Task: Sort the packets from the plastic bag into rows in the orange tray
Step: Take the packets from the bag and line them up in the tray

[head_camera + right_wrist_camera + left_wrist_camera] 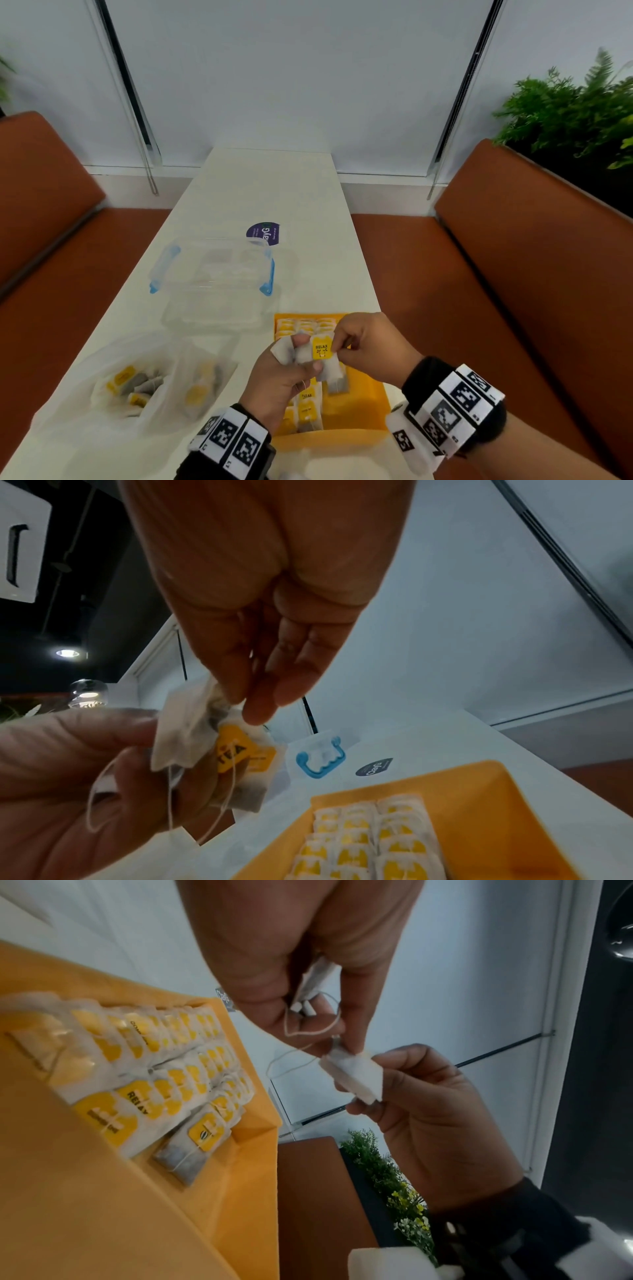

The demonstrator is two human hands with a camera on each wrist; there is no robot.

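Both hands meet above the orange tray [363,407]. My left hand [284,373] grips a small bunch of white tea packets [291,353] with loose strings. My right hand [356,342] pinches the top edge of the front packet with the yellow RELAX label [321,350], also seen as a yellow-labelled packet [245,756] and as a white packet [352,1077]. Rows of yellow-labelled packets [164,1053] lie in the tray [103,1204], and one packet [195,1139] lies alone beside them. The clear plastic bag [147,380] with more packets sits at the left.
A clear plastic box with blue clips [212,270] stands on the white table [274,192] beyond the tray, with a dark round sticker [263,233] behind it. Brown benches [445,291] flank the table. A green plant [575,113] stands at the right.
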